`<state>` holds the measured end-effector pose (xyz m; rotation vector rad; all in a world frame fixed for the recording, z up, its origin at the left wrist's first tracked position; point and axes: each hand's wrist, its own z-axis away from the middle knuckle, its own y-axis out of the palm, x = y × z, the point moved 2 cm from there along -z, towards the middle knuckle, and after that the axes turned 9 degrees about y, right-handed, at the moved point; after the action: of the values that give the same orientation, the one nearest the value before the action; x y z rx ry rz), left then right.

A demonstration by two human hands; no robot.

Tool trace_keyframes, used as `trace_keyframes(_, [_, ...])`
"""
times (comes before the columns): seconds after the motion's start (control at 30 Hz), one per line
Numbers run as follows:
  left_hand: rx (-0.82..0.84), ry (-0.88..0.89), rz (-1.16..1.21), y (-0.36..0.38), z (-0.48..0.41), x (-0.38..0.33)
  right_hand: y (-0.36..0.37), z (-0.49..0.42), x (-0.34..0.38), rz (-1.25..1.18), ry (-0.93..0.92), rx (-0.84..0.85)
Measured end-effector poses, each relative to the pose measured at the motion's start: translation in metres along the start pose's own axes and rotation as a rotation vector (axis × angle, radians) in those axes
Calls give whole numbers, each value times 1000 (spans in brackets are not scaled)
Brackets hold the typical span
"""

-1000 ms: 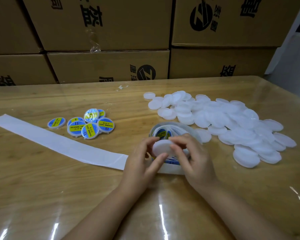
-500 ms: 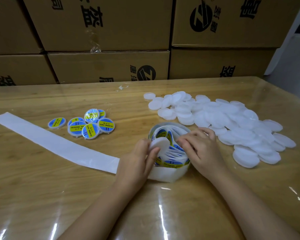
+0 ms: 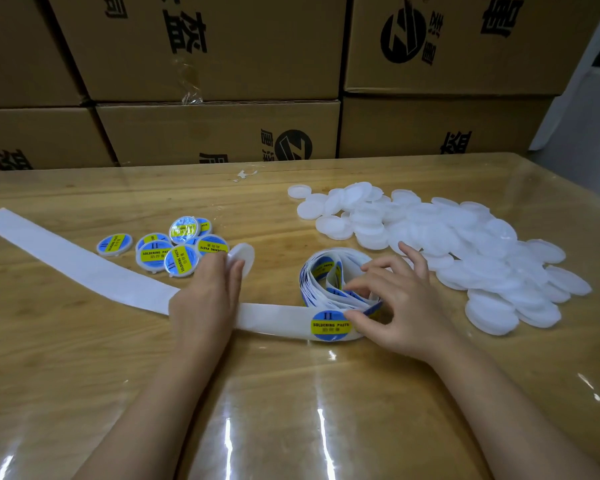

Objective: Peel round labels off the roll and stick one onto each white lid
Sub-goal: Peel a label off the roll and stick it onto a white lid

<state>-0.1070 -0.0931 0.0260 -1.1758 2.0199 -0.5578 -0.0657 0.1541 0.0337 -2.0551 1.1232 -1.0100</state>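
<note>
left hand [image 3: 205, 299] holding white lid [image 3: 244, 258], right hand [image 3: 397, 306] gripping label roll [image 3: 317, 271]

- One view: wide-angle camera on the person's head.
- Faces forward and down, close above and behind the left hand [image 3: 205, 299] and right hand [image 3: 399, 306].
- Beyond the hands, the table [image 3: 291, 410] runs to stacked cartons [image 3: 222, 129].

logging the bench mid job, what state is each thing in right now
held lid: pinched by left hand, tilted, visible face blank
label roll: loosely unwound, gripped by right hand
exposed label: on the backing, unpeeled
backing strip: bare, flat on table
labelled lids: clustered, labels up
plain lids: heaped, unlabelled
boxes: shut, stacked
</note>
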Motion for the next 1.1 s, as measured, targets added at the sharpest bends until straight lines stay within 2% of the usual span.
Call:
trace_keyframes(0.1, [-21, 51, 17, -4, -1, -8, 1, 0, 5, 11, -44, -13])
trace_keyframes(0.23, [-94, 305, 164, -5, 7, -37, 5, 0, 7, 16, -66, -13])
trace_keyframes(0.33, [-21, 469, 213, 1, 15, -49, 6, 0, 8, 17, -52, 7])
trace_keyframes(0.43, [55, 418, 162, 5, 19, -50, 7, 0, 9, 35, -64, 5])
trace_keyframes(0.57, [49, 348, 121, 4, 20, -51, 10, 2, 12, 50, -88, -27])
trace_keyframes(0.8, [46, 266, 197, -1, 17, -45, 16, 6, 25, -61, -137, -33])
trace_keyframes(0.97, [25, 304, 245, -3, 17, -46, 17, 7, 33, -77, -170, -57])
trace_keyframes(1.1, [48, 270, 300, 1, 19, -43, 16, 8, 34, -86, -142, -52])
